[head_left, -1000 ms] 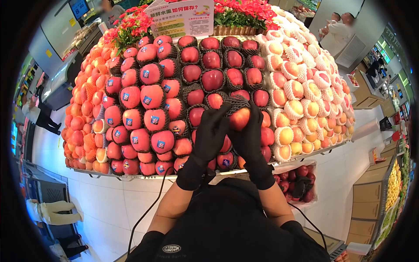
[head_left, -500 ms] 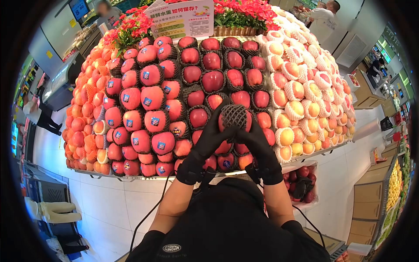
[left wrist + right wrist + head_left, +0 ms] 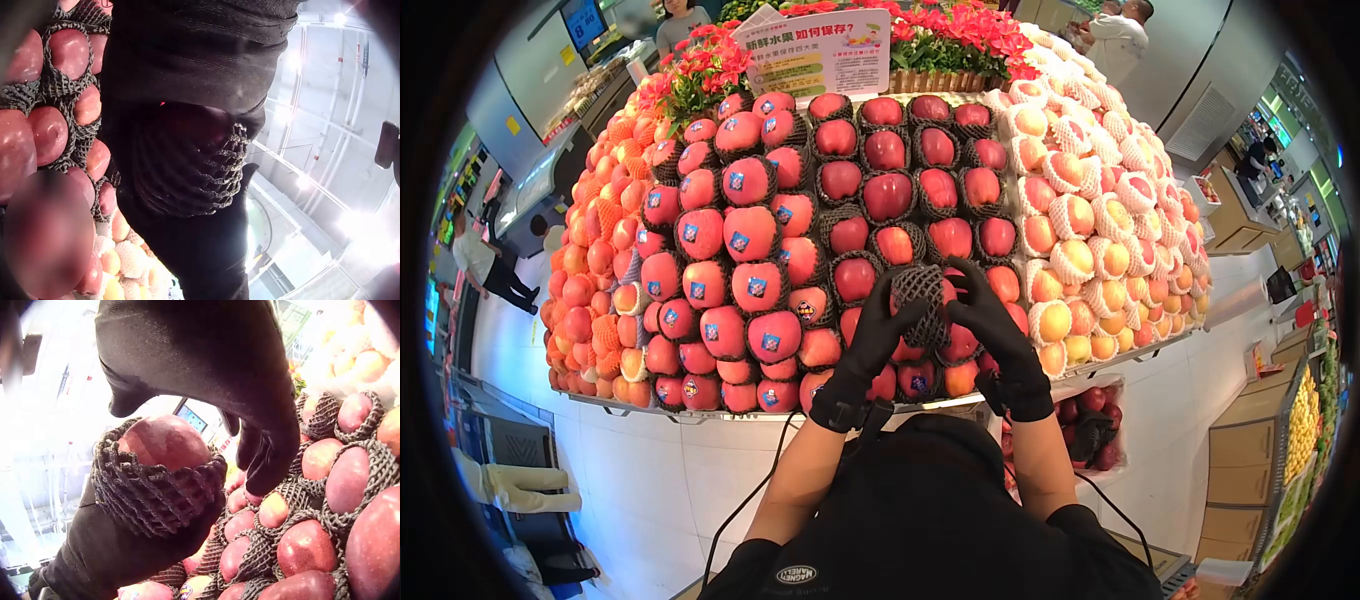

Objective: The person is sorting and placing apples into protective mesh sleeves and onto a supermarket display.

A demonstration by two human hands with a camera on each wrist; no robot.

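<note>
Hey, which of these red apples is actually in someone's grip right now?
The netted apple in the person's gloved left hand: it is held up clear, while the other red apples around it rest in rows.

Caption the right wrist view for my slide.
Left hand holds an apple in a black net; right hand curves nearby.

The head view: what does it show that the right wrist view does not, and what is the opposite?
Only the head view shows the bright orange foam nets at the left of the display, and the person's black top with a white oval logo.

Only the right wrist view shows the washed-out white ceiling and the clear space between the black-gloved right hand's palm and the red apple in a black foam net.

Both show the black-gloved left hand holding that apple, beside rows of black-netted red apples.
</note>
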